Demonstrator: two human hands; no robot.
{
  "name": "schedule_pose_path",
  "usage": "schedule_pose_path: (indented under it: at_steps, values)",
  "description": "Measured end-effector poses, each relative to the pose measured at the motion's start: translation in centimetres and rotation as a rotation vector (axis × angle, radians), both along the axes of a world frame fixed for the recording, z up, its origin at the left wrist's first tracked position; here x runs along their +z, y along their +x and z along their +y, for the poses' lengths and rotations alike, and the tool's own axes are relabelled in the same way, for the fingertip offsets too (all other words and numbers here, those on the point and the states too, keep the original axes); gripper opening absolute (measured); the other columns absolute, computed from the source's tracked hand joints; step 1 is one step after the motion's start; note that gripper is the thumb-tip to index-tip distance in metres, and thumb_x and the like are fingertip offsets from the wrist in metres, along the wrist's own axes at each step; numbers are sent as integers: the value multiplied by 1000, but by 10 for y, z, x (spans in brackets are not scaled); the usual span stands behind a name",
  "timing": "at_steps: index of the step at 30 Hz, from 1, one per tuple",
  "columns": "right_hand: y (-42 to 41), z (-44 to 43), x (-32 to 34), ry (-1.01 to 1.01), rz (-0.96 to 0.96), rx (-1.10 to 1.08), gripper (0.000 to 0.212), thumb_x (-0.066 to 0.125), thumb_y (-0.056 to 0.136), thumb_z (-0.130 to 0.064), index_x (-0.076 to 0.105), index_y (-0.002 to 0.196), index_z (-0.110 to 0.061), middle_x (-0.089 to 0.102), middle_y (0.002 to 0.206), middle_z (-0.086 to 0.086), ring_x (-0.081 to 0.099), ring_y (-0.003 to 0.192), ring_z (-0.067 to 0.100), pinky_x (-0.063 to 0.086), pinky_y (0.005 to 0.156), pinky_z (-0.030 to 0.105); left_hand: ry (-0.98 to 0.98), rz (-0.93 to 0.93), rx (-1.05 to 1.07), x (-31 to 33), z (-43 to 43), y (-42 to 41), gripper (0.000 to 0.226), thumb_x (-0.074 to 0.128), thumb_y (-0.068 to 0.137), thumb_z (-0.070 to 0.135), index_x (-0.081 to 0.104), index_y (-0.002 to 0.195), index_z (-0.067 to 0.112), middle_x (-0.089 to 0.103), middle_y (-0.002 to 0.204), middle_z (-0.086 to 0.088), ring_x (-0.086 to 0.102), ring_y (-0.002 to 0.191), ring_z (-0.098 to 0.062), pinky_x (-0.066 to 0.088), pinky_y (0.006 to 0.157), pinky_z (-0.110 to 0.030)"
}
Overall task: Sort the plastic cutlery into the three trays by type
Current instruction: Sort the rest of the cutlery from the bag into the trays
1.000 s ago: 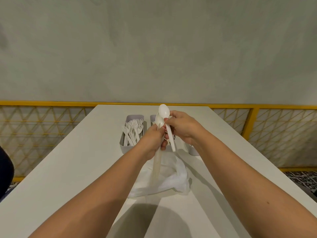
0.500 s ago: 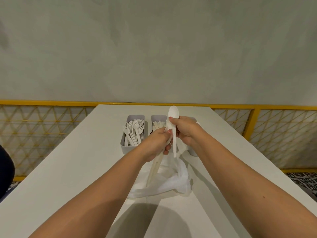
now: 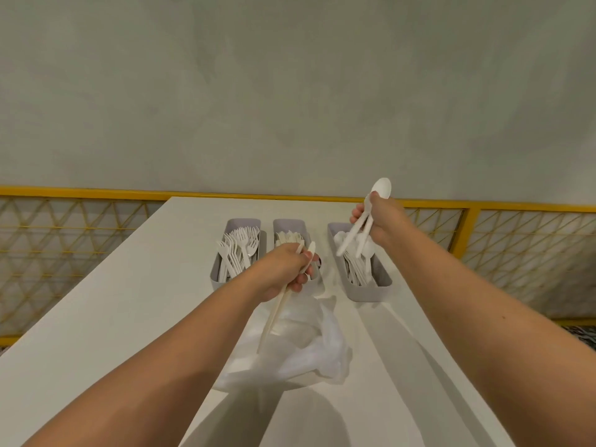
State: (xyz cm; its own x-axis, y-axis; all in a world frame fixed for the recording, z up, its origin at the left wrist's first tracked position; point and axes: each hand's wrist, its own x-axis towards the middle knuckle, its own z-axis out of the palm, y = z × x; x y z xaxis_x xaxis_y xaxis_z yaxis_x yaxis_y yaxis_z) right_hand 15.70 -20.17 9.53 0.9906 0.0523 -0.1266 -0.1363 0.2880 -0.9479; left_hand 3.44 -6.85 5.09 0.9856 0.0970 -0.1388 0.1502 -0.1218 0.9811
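Gripping a few white spoons [image 3: 381,188], the right hand [image 3: 385,221] hovers over the right tray [image 3: 367,291]. The left hand [image 3: 283,269] clasps long white pieces [image 3: 275,312], perhaps knives, above a crumpled bag [image 3: 309,350], near the middle tray [image 3: 288,222]; forks [image 3: 238,246] fill the left tray [image 3: 243,222].

A yellow railing [image 3: 96,191] runs behind the white table [image 3: 129,301].

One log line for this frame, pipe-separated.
left hand: grips cream cutlery above bag | right hand: holds spoons over right tray | step: spoons not yet dropped
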Motion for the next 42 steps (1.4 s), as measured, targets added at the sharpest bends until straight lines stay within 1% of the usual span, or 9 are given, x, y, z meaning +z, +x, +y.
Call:
schedule_pose_path:
  at_steps: [4, 8, 12, 21, 27, 30, 33, 36, 42]
  values:
    - [27, -7, -7, -227, -102, -87, 33, 32, 99, -12, 36, 131, -6, 42, 70, 7, 40, 53, 14, 36, 46, 25, -110, -3, 72, 4, 2, 14, 21, 35, 101, 12, 54, 102, 4, 46, 70, -5, 37, 52, -11, 33, 47, -20]
    - [43, -3, -31, -503, -145, -71, 43, 28, 98, -11, 29, 141, -9, 45, 100, 14, 43, 60, 15, 37, 48, 26, -177, -25, 95, 3, 4, 25, 23, 35, 101, 11, 54, 109, 1, 46, 69, -5, 39, 53, -13, 34, 48, -23]
    - [47, 3, -63, -705, -184, -4, 46, 32, 97, -9, 28, 143, -6, 48, 129, 19, 51, 97, 27, 39, 76, 31, -265, -21, 112, -2, 11, 35, 20, 34, 101, 10, 53, 104, 2, 45, 66, -5, 39, 49, -12, 36, 40, -20]
    - [53, 5, -95, -1130, -311, -62, 31, 54, 91, -10, 54, 121, -3, 38, 132, 17, 35, 124, 32, 38, 97, 34, -363, 3, 158, -19, 22, 45, 21, 35, 101, 10, 54, 91, 5, 43, 63, -4, 41, 40, -8, 36, 37, -18]
    - [40, 14, -80, -1076, -497, -109, 36, 54, 91, -10, 48, 127, -8, 42, 130, 15, 39, 122, 30, 38, 100, 34, -480, -6, 219, -19, 22, 47, 22, 34, 102, 13, 46, 84, 9, 41, 66, -5, 39, 49, -12, 40, 39, -19]
    - [11, 35, -60, -846, -591, 44, 23, 50, 94, -12, 54, 117, -8, 52, 101, 6, 53, 90, 19, 44, 78, 26, -496, -78, 276, -16, 24, 48, 19, 33, 102, 18, 45, 90, 10, 46, 70, -4, 41, 53, -13, 43, 47, -23]
    - [-30, 58, -44, -656, -434, 409, 15, 44, 98, -25, 54, 104, -16, 58, 83, 0, 56, 72, 13, 48, 72, 26, -578, -153, 324, -9, 29, 47, 17, 34, 102, 18, 48, 97, 9, 49, 69, -6, 44, 54, -15, 46, 48, -25]
    - [-62, 74, -37, -628, -265, 734, 24, 36, 100, -37, 51, 102, -18, 62, 78, 4, 62, 68, 19, 55, 73, 32, -659, -192, 420, -2, 36, 43, 23, 38, 101, 19, 51, 83, 12, 48, 65, -6, 50, 55, -15, 48, 52, -26]
    - [-73, 89, -39, -663, -261, 854, 35, 41, 100, -16, 39, 134, -13, 50, 67, 3, 42, 51, 10, 39, 47, 22, -626, -280, 517, -1, 65, 37, 26, 33, 102, 16, 42, 79, 11, 39, 64, -2, 36, 55, -12, 36, 54, -24]
